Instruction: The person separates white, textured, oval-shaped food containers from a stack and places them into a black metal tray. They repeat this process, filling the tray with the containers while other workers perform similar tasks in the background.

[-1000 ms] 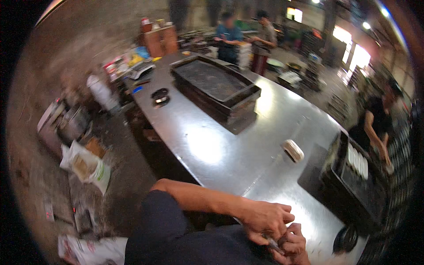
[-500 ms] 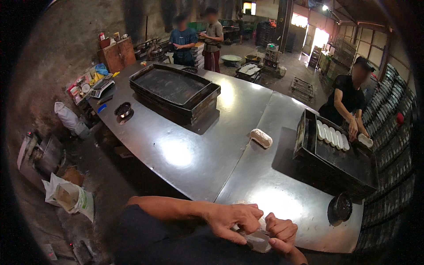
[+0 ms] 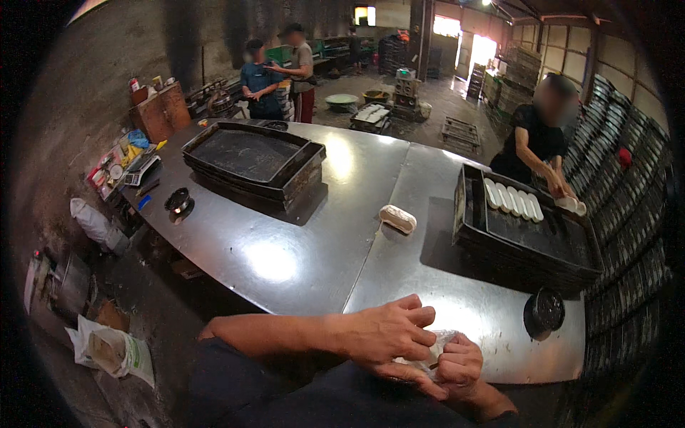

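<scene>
Close to my body, at the table's near edge, both hands are closed on a crumpled clear plastic bag [image 3: 444, 338]. My left hand [image 3: 399, 337] reaches over it from the left with bent fingers, its thumb stretched along the lower side. Curled tightly, my right hand [image 3: 460, 362] grips the other side. What the bag contains, if anything, is hidden by my fingers. Beyond my hands, an oblong pale dough-like loaf [image 3: 397, 219] lies by itself on the metal table [image 3: 342, 235], beside the seam.
To the right, stacked dark trays [image 3: 528, 260] hold a row of pale long pieces [image 3: 512, 200]; a co-worker [image 3: 535, 135] handles another there. A dark bowl [image 3: 544, 312] sits near the right edge. More trays [image 3: 253, 171] and a small bowl [image 3: 178, 202] stand left. Two people stand behind.
My left hand has shifted over the bag, closer to my right hand. The whole view has turned slightly right. The co-worker at the right has brought both hands together at a pale piece.
</scene>
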Motion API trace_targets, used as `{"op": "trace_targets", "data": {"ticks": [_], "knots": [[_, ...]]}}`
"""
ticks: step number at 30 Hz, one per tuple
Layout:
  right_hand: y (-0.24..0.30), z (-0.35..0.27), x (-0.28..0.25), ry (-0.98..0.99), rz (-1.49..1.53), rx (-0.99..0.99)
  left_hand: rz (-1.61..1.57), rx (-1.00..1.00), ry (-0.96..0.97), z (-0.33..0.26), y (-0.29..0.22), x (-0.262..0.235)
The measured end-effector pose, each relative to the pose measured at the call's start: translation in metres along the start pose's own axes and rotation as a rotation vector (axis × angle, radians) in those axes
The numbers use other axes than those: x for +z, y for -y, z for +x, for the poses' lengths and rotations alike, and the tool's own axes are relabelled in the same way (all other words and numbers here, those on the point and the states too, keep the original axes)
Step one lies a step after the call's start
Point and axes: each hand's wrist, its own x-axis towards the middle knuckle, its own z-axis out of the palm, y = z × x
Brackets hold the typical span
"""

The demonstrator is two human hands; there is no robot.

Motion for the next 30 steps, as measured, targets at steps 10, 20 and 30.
{"op": "trace_targets", "data": {"ticks": [10, 20, 30], "knots": [[-0.002, -0.022, -0.035, -0.558, 0.541, 0.156, -0.785, -0.527, -0.788, -0.058, 0.037, -0.003], [-0.039, 0.005, 0.007, -0.73, -0.076, 0.299, -0.665, -0.473, -0.488, -0.036, 0.043, 0.073], [-0.076, 0.042, 0.018, -0.246, -0.445, 0.332, -0.382, -0.923, -0.663, -0.041, 0.049, 0.147]]}}
